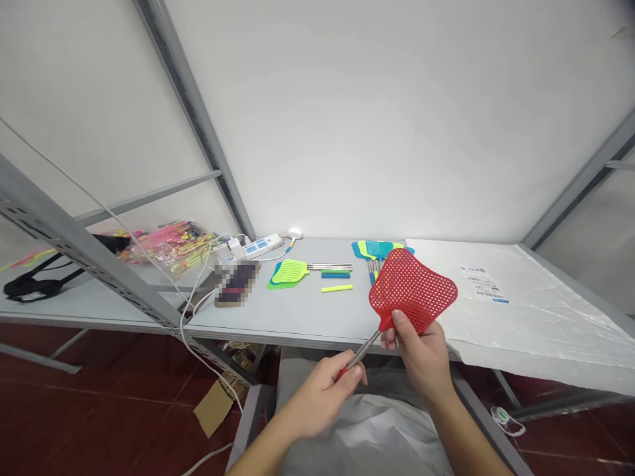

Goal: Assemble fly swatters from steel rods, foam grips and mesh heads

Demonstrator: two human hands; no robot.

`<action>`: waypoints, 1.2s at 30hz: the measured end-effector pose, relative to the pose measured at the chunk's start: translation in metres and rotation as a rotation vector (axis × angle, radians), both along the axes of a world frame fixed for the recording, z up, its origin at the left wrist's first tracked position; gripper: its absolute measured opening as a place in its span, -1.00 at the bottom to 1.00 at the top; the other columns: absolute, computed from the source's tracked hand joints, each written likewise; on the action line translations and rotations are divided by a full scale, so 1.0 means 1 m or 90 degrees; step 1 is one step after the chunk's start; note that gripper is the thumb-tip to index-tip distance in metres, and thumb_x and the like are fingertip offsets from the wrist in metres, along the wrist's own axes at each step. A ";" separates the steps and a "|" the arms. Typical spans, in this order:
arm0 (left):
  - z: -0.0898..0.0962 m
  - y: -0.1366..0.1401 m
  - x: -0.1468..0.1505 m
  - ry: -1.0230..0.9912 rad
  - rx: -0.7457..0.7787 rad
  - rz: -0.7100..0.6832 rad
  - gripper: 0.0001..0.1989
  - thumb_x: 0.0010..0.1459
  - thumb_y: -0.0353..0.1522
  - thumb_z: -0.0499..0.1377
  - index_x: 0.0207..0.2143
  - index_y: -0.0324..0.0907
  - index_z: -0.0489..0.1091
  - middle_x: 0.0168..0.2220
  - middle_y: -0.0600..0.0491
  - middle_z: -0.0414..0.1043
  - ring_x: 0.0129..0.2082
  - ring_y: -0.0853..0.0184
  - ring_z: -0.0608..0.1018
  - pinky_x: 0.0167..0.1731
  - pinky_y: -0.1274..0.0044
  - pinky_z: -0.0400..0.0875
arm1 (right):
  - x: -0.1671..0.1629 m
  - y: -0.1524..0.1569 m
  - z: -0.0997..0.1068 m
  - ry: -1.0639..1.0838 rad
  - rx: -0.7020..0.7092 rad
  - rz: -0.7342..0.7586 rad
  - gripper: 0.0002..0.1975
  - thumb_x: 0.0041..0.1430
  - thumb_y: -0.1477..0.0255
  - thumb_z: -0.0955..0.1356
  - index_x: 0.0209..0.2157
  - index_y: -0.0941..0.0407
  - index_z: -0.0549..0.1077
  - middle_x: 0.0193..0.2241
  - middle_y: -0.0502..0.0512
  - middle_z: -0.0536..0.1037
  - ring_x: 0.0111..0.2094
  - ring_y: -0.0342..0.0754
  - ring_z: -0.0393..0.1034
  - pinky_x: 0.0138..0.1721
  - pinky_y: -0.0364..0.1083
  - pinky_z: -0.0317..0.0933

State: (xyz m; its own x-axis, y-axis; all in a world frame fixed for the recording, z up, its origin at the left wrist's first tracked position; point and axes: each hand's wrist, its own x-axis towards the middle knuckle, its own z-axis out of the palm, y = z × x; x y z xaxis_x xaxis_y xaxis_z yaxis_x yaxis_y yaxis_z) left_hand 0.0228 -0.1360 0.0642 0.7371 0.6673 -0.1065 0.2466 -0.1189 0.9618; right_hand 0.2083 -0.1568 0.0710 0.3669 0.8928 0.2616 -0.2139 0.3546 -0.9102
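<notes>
Grey, smooth and flat, the desk [278,314] is the reference for all positions below. White film sheeting [546,297] covers the desk's right end; it is thin, glossy and creased, with a printed label.

The red swatter [413,285] is raised over the desk's front edge, right of the middle, head up and tilted. Its head is a broad perforated panel with rounded corners, joined at a narrow neck [385,324] to a slim, shiny metal shaft [364,349]. The unit should be light. The head is likely thin and flexible; the shaft appears stiff but may slip under the fingers. Recommended hold: the red handle [343,371], with a second light pinch at the neck.

At the desk's front edge, the right hand [425,354] pinches the base of the head, thumb on the near face. Lower, the left hand [330,383] is clamped around the handle end.

Mid-desk lies a stack of green and yellow swatters [290,271] with metal shafts. A blue and yellow swatter group [380,249] lies at the desk's rear. Smallest are the smooth plastic tubes [337,288], straight and slender, mid-desk.
</notes>
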 end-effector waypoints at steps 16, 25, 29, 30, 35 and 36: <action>-0.002 0.006 -0.005 -0.077 -0.182 -0.020 -0.61 0.32 -0.07 -0.01 -0.30 -0.22 0.33 -0.61 0.24 0.04 -0.61 0.50 0.09 -0.58 0.61 -0.02 | 0.001 0.008 -0.008 0.031 -0.024 0.035 -0.73 0.22 0.32 0.38 -0.53 0.14 0.43 -0.61 -0.03 0.41 -0.62 -0.16 0.31 -0.53 -0.12 0.27; 0.002 0.010 -0.007 -0.074 -0.210 -0.020 -0.54 0.34 -0.05 -0.12 -0.35 -0.21 0.32 -0.64 0.25 0.01 -0.65 0.48 0.03 -0.61 0.59 -0.04 | 0.005 0.009 -0.005 -0.003 -0.069 0.057 -0.74 0.21 0.28 0.38 -0.47 0.16 0.47 -0.60 -0.02 0.43 -0.64 -0.16 0.32 -0.55 -0.12 0.27; 0.010 0.009 -0.005 0.034 -0.020 0.058 -0.55 0.34 -0.07 -0.11 -0.43 -0.19 0.28 -0.53 0.17 0.16 -0.53 0.44 0.22 -0.50 0.59 0.09 | 0.003 0.012 -0.005 -0.027 -0.095 0.038 -0.70 0.21 0.25 0.38 -0.49 0.17 0.46 -0.59 -0.01 0.43 -0.63 -0.16 0.34 -0.55 -0.14 0.25; 0.012 0.008 -0.004 0.057 0.023 0.070 -0.55 0.35 -0.08 -0.12 -0.44 -0.18 0.26 -0.52 0.16 0.18 -0.50 0.42 0.25 -0.47 0.59 0.12 | 0.001 0.013 -0.005 -0.018 -0.099 0.039 -0.69 0.21 0.24 0.38 -0.49 0.17 0.45 -0.59 -0.01 0.43 -0.63 -0.16 0.34 -0.56 -0.14 0.25; 0.022 0.000 -0.001 0.189 0.193 0.126 -0.61 0.37 -0.14 -0.16 -0.36 -0.13 0.29 -0.46 0.11 0.37 -0.44 0.34 0.37 -0.42 0.55 0.11 | -0.008 0.010 -0.002 0.061 -0.098 0.061 -0.72 0.19 0.26 0.39 -0.49 0.15 0.40 -0.61 -0.07 0.37 -0.65 -0.20 0.25 -0.57 -0.14 0.26; 0.023 -0.001 0.000 0.213 0.219 0.129 -0.62 0.38 -0.15 -0.16 -0.33 -0.12 0.31 -0.45 0.09 0.40 -0.44 0.32 0.40 -0.43 0.54 0.10 | -0.010 0.009 -0.001 0.078 -0.093 0.066 -0.72 0.19 0.27 0.39 -0.50 0.14 0.39 -0.62 -0.09 0.35 -0.66 -0.22 0.22 -0.57 -0.14 0.26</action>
State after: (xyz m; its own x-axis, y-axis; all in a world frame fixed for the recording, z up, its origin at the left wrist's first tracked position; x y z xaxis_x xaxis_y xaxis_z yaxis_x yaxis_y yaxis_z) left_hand 0.0226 -0.1373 0.0877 0.5526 0.8310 -0.0640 0.5850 -0.3321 0.7399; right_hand 0.1985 -0.1479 0.0696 0.2918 0.9527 0.0851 -0.3549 0.1905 -0.9153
